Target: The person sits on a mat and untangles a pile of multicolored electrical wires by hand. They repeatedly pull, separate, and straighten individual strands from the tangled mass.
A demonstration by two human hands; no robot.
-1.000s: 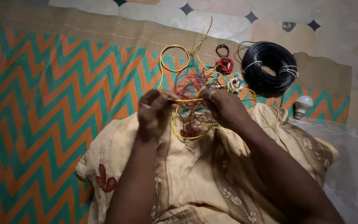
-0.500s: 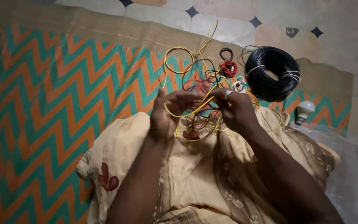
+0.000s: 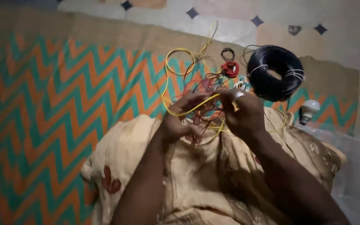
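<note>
Both hands work close together over the lap on a cream floral cloth (image 3: 196,183): the left hand (image 3: 179,121) is closed around a yellow wire (image 3: 188,111) that loops up toward twelve o'clock, and the right hand (image 3: 243,113), at three o'clock of the left, pinches the same wire's other stretch just above a tangle of red and brown wires (image 3: 205,109). To work the yellow wire free cleanly, I judge it best to keep it taut between the two grips and draw it slowly. A black wire coil (image 3: 275,74) lies at one o'clock on the zigzag mat (image 3: 55,108), with a white bulb (image 3: 308,110) at three o'clock.
</note>
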